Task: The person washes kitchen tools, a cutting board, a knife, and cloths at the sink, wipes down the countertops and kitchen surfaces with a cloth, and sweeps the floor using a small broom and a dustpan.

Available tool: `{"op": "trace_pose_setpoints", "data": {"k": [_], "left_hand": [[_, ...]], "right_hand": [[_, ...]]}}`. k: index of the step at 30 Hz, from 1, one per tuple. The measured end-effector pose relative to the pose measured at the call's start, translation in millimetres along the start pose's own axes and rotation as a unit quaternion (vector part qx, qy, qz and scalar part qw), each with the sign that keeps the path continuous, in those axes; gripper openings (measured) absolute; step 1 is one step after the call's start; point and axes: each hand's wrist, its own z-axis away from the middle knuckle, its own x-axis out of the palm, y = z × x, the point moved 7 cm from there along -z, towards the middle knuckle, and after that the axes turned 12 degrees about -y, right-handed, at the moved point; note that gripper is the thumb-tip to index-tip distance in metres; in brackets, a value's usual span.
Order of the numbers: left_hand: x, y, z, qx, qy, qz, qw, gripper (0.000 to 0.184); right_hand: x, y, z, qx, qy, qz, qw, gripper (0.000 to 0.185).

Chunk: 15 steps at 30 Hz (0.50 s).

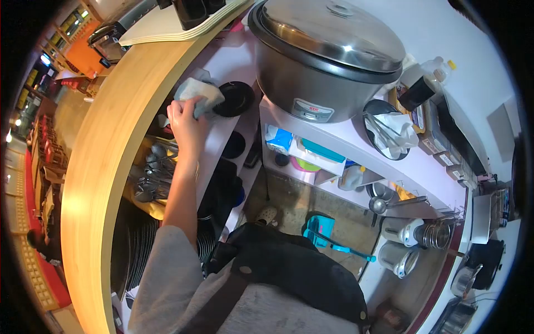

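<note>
My left hand reaches up over the shelf behind the wooden counter. Its fingers are closed on a crumpled white cloth. Just right of the cloth lies a round black plate. Below and left of my wrist, metal spoons and other cutlery are piled in a yellowish container. My right hand does not show.
A large rice cooker stands right of the shelf. The curved wooden counter runs along the left. Stacked plates fill a lower compartment. A turquoise dustpan lies on the floor; steel pots stand at right.
</note>
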Motion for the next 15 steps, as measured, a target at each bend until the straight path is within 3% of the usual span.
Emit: {"op": "trace_pose_setpoints", "data": {"k": [3,5,7,8,9,10,11,12,14,15], "left_hand": [[-48,50,20,0.034,0.079,0.014,0.996,0.041],[-83,95,27,0.056,0.101,0.12,0.986,0.038],[-105,149,34,0.104,0.035,0.218,0.97,0.032],[-94,166,46,0.148,-0.02,0.311,0.939,0.039],[-86,192,58,0.165,-0.132,0.358,0.91,0.043],[-75,228,73,0.199,-0.299,0.42,0.833,0.044],[-62,255,99,0.243,-0.367,0.505,0.742,0.033],[-49,272,126,0.278,-0.503,0.48,0.663,0.028],[-22,253,126,0.22,-0.507,0.496,0.67,0.024],[3,228,111,0.183,-0.476,0.463,0.725,0.023]], "right_hand": [[16,-36,-11,-0.057,-0.073,0.035,0.995,0.044],[28,-70,-19,-0.099,-0.121,0.056,0.986,0.042],[45,-113,-26,-0.143,-0.173,0.078,0.971,0.041],[54,-133,-29,-0.164,-0.197,0.086,0.963,0.04],[63,-150,-29,-0.179,-0.216,0.092,0.955,0.039],[71,-160,-28,-0.188,-0.225,0.09,0.952,0.039],[78,-163,-25,-0.19,-0.23,0.086,0.951,0.038],[85,-165,-25,-0.192,-0.233,0.08,0.95,0.038],[93,-163,-24,-0.183,-0.232,0.069,0.953,0.038],[96,-159,-24,-0.177,-0.229,0.062,0.955,0.038]]}}
